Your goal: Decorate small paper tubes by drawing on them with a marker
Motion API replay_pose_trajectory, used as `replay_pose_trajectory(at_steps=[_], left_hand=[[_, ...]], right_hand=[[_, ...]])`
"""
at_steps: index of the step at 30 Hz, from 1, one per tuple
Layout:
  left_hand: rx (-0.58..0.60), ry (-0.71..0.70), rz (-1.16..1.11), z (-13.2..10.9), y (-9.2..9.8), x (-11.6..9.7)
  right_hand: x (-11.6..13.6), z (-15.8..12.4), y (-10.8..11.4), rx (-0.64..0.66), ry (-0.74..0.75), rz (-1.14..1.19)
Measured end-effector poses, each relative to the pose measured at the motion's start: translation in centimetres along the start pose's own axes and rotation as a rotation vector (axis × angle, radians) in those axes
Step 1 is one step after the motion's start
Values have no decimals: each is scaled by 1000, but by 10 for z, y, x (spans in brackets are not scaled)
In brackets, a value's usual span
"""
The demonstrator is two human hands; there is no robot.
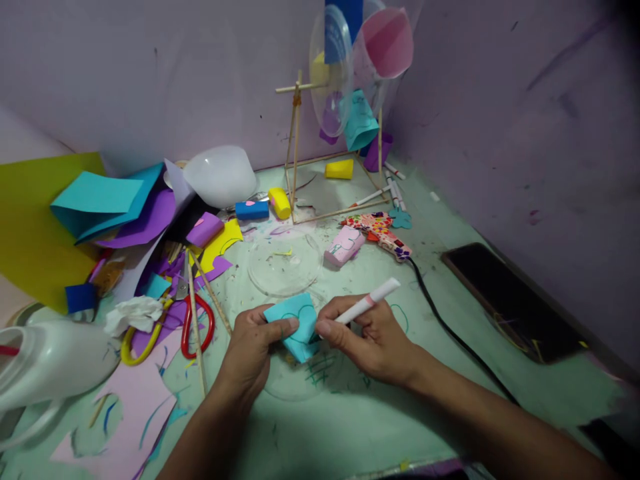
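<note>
My left hand pinches a light blue folded paper piece between thumb and fingers, near the middle of the table. Dark curved lines are drawn on the paper. In my right hand is a white marker, slanting up to the right, its lower end at the paper's right edge. The marker's tip is hidden by my fingers. Beyond the hands lies a clear round plastic lid, and a pink paper piece with drawn lines rests to the right of that lid.
A stick frame with lids and paper cups stands at the back. A patterned glue gun trails a black cord. Scissors, coloured paper and a white jug crowd the left. A phone lies right.
</note>
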State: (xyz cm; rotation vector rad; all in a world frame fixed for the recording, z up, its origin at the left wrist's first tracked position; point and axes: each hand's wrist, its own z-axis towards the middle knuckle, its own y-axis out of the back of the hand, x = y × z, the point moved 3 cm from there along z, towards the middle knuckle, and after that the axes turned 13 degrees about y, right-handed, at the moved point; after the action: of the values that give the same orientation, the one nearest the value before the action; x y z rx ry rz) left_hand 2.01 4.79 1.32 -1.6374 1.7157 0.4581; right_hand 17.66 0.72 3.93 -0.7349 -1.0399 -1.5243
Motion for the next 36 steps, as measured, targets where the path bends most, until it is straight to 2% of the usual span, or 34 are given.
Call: replay_pose_trajectory(at_steps=[9,25,36], left_hand=[[20,-3,2,-1,-2,0],[39,-3,2,0,-1,1],[27,5,-1,0,-1,1]], right_hand=[[4,1,-6,21,101,3],[6,2,-8,4,143,12],[2,0,-7,47,91,-7]])
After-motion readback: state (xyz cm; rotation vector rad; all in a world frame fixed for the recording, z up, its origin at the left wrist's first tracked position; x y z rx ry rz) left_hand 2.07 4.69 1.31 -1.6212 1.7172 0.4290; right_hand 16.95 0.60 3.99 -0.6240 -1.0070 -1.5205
